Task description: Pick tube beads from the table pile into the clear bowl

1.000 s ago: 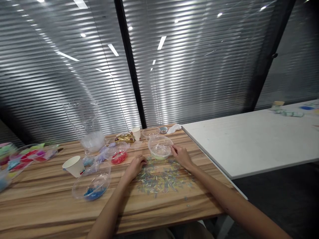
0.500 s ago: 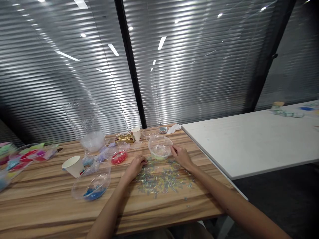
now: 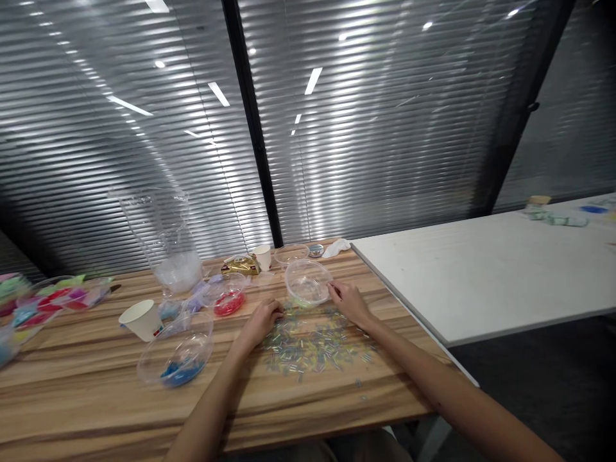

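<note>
On the left of the wooden worktop (image 3: 96,401), a white paper cup (image 3: 141,322) leaned over beside a clear bowl with blue bits (image 3: 180,373) in its bottom; red bits (image 3: 230,303) lay in another bowl beyond.

The left hand (image 3: 260,323) rested low at the near left edge of the scattered pieces, its forearm angling up from the bottom of the view, wrist bent inward. Its fingers were curled; whether they gripped a piece could not be told.

Small, glassy, tube-like pieces (image 3: 312,350) lay spread between the forearms. The work in hand looked like fine fingertip handling of them, which called for a light, exact pinch and a steady wrist.

Just beyond the pieces stood a clear round bowl (image 3: 289,290), upright, with something pale inside low down. The right hand (image 3: 350,301) reached in from the right, forearm slanting across the worktop, palm down. Its fingers were bunched at the bowl's right rim, but contact or a held piece could not be confirmed.
</note>
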`<state>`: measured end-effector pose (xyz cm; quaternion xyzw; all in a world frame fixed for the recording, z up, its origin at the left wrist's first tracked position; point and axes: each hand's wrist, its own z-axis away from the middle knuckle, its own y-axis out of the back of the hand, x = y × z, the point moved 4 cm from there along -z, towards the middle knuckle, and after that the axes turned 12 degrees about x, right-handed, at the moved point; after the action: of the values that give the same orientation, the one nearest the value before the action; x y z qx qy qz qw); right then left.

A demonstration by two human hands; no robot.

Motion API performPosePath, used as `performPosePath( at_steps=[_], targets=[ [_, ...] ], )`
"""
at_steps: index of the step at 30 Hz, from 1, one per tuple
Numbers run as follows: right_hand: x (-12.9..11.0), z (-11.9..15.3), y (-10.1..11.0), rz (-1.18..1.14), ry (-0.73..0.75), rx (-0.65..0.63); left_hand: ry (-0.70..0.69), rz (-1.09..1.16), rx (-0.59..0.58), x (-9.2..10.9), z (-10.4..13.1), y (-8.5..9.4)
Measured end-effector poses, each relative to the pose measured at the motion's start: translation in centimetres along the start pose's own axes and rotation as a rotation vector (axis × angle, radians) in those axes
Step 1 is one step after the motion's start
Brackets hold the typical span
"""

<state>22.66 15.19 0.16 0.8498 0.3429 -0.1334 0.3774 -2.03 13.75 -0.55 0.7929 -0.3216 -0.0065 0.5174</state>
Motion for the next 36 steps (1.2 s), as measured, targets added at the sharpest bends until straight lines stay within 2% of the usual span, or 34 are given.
performPosePath(
  at_steps=[26,36],
  targets=[
    [-0.45,0.23,0.04,0.005,0.008,-0.09,0.014,-0.011,-0.027,0.55,-0.06,0.31],
    [-0.13,0.31,-0.56,0.022,0.014,-0.126,0.016,-0.016,-0.031,0.8,-0.1,0.43]
  ],
)
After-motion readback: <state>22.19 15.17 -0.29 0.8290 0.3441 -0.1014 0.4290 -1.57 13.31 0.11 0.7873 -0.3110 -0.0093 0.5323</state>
